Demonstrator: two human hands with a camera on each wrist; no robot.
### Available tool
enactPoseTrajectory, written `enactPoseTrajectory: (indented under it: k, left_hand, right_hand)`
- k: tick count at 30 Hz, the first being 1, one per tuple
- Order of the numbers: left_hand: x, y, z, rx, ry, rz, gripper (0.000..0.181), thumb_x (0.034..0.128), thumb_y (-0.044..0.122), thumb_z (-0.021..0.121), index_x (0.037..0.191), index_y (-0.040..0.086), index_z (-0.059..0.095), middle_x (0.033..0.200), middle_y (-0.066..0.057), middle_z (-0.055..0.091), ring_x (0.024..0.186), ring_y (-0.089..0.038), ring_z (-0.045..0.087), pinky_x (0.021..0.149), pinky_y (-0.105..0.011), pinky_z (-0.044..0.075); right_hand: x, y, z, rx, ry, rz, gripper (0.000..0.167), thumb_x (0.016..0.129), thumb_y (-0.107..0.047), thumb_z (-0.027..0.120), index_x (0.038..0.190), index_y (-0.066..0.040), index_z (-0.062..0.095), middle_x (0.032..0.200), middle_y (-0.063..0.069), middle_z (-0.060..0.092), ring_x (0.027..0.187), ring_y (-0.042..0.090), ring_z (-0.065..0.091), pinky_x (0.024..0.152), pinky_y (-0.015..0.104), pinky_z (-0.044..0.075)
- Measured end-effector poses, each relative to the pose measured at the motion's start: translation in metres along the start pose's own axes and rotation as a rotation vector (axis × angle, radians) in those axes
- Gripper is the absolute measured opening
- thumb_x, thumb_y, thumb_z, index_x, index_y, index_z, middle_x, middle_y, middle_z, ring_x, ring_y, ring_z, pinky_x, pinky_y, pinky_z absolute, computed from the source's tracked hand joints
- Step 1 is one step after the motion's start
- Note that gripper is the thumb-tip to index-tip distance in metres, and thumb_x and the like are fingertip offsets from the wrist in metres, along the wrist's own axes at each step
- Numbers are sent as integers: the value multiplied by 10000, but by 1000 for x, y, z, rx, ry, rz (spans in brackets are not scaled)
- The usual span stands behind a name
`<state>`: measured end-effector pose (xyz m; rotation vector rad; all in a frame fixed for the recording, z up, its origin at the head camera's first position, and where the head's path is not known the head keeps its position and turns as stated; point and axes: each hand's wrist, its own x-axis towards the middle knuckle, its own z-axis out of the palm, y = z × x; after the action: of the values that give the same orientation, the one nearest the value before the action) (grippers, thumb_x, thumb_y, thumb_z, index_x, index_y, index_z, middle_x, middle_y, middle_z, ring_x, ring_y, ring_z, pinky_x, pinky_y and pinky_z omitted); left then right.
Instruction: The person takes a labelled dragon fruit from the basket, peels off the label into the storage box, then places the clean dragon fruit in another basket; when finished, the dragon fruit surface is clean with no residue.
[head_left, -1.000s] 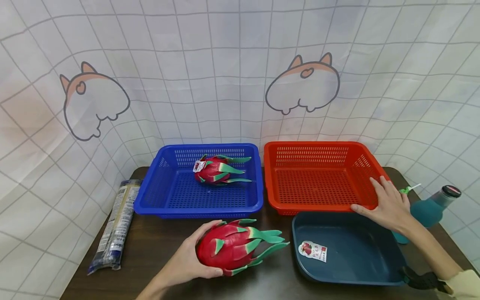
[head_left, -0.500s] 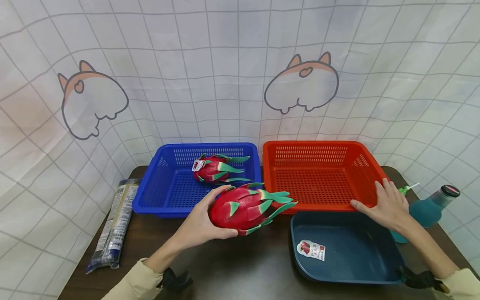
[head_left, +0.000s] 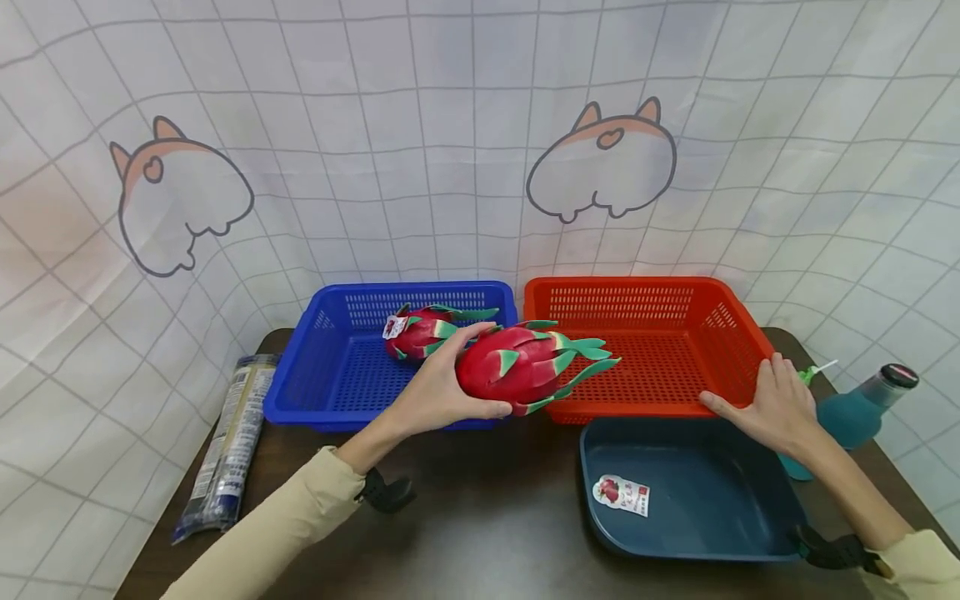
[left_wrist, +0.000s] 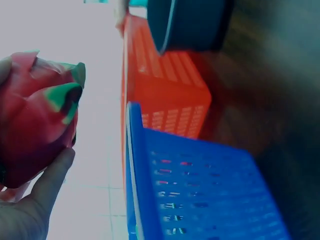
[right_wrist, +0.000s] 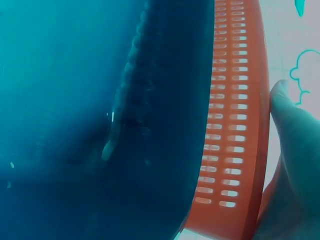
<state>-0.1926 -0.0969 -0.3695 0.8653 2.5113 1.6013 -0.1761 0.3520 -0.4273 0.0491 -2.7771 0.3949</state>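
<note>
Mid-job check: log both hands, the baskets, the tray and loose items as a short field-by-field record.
left hand: grips a dragon fruit, raised off the table
right hand: rests at the near right corner of the red basket
blue basket: holds a second dragon fruit, partly hidden
red basket: right of the blue one, behind the tray
dark tray: sticker inside
right side: bottle of blue-green liquid
left side: plastic-wrapped package

Labels point(head_left: 621, 495) on the dark tray point(head_left: 712, 508), far dragon fruit point(head_left: 417, 338) and long packet point(head_left: 231, 442) cannot be read.
</note>
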Motion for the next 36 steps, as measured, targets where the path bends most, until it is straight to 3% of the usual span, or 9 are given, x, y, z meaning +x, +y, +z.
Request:
enactPoseTrajectory:
  k: [4,11,20,23,28,31,36]
  left_hand:
    - [29,0,4,57,-35,9,897,720,319,846,1459,231,344,1422,6,445,1243,-215,505,853,-368,584]
    - [83,-3,18,149,-101,59,891,719,327,839,1442,143,353,1377,-46,472,1209,-205,523,838,-336,587]
    - [139,-8,42,205,-142,88,920,701,367,848,1439,107,364,1394,-66,481,1224,-201,513,907,-308,555]
    - [152,-10,48,217,-127,89,908,704,376,846,1431,100,379,1392,-68,490,1217,-207,523,920,-320,548]
    - [166,-15,56,235,-124,28,903,719,393,828,1435,95,366,1396,-71,489,1222,-216,520,933,-344,547]
    - [172,-18,59,247,-140,-10,915,725,385,824,1446,85,347,1404,-76,480,1236,-217,510,953,-350,540]
    - [185,-17,61,302,-168,-17,934,717,366,837,1453,68,346,1412,-89,486,1242,-217,519,1014,-346,502]
  right_hand:
    - [1,-1,-1,2,2,0,754,755,-548,701,1003,122,461,950,255,429,838,343,391,625,428,359]
    - [1,-2,-1,21,-26,9,786,767,-553,692,1035,148,458,1012,294,426,899,386,378,702,541,387]
    - [1,3,0,27,27,-10,767,722,-564,737,968,113,477,930,241,439,805,315,394,609,384,332]
    - [1,3,-1,32,38,-18,765,713,-564,746,957,112,483,910,231,440,781,297,390,591,353,321]
    - [0,1,-3,39,24,-10,784,721,-558,743,1005,129,492,923,229,440,791,296,384,592,358,326]
    - [-1,0,-4,51,-23,17,878,748,-555,721,1161,178,471,1077,314,448,902,381,397,679,479,389]
    - [-1,1,-6,88,-61,32,977,772,-531,710,1322,205,380,1293,393,376,1062,476,364,802,657,371]
